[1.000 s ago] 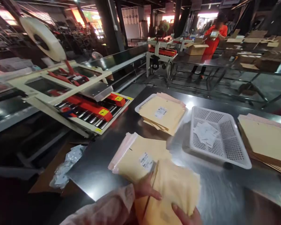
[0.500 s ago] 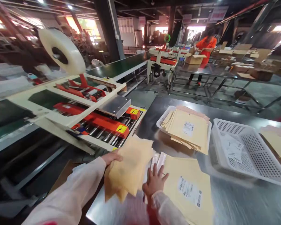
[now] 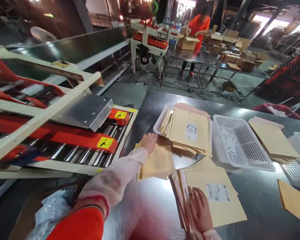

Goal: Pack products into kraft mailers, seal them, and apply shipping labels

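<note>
My left hand [image 3: 149, 141] reaches forward over the steel table [image 3: 255, 196] and grips the far edge of a small bundle of tan padded envelopes [image 3: 159, 162], which lies low over the table beside the roller machine. My right hand [image 3: 201, 208] rests flat, fingers apart, on the left side of a stack of tan envelopes [image 3: 216, 200] whose top one carries a white label. Just beyond my left hand a white basket [image 3: 162, 117] holds a pile of labelled envelopes [image 3: 190, 130].
A second white basket [image 3: 247, 156] holds loose paper labels. More envelopes [image 3: 273, 139] lie at the right, with another basket [image 3: 298, 160] and a single envelope [image 3: 293, 200]. The red and cream roller machine [image 3: 65, 136] borders the table's left edge. A person in orange [image 3: 198, 26] works far back.
My view has shifted left and forward. My left hand carried the envelope bundle from in front of me out to the table's left side. My right hand moved onto the labelled stack.
</note>
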A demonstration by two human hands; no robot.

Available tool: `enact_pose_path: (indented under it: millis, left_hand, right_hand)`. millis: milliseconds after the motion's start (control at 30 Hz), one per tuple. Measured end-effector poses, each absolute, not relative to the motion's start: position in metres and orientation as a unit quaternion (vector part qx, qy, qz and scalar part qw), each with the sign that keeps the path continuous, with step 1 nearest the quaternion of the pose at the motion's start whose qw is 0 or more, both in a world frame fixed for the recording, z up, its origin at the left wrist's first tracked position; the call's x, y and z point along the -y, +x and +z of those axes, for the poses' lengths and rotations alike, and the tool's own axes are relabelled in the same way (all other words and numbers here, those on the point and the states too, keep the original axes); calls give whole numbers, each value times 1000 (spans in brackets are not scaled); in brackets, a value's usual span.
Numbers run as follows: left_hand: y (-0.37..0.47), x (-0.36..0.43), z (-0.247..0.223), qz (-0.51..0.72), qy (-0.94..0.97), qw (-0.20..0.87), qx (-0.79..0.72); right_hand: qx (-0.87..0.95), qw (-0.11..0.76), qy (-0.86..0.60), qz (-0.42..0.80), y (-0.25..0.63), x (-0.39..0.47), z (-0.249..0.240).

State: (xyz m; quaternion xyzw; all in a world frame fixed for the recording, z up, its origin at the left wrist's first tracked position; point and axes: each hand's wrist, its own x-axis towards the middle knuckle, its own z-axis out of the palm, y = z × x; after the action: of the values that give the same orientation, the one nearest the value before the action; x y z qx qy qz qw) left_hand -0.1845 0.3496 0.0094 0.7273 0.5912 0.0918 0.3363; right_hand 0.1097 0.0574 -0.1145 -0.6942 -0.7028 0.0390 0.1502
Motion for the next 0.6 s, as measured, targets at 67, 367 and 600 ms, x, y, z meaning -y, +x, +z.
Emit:
enact_pose_path:
  millis: [67,367,600]
  left_hand:
    - [-198,-320,1,80,672,283,-679]
    - [-174,-272,-26,109,542,298,-778]
    - [-166,-256,-29,252,469,441,-723]
  right_hand:
    - [641,98,-761,36,113,-54,-112]
    - [591,-56,-803,53,83,-74,-63]
    - [594,-95,-797,61,77,-87,-45]
